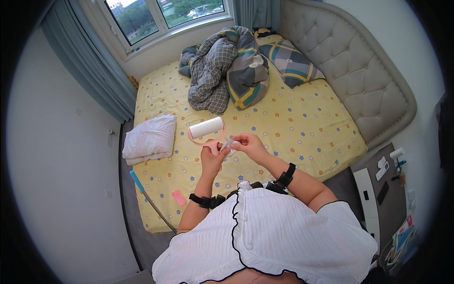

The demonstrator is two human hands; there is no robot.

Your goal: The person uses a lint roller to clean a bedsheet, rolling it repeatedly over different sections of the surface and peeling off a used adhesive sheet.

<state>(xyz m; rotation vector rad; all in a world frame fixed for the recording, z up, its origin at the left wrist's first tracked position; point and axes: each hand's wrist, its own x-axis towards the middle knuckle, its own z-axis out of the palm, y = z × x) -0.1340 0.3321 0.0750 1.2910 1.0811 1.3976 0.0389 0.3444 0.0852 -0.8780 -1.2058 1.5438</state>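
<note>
Over the bed, my left hand is closed around the pink handle of a lint roller. Its white roll points up and away from me. My right hand pinches a small crumpled piece of white sheet just right of the handle. The left thumb rests against that sheet too, so it sits between both hands. Beneath them spreads a yellow bedsheet with coloured stars. A flat pink piece lies on it, to the left of my left forearm.
A folded white cloth bundle lies at the bed's left edge, near a blue-ended pole. Toward the window are a rumpled grey checked quilt and a plaid pillow. The tufted headboard and a bedside cabinet stand right.
</note>
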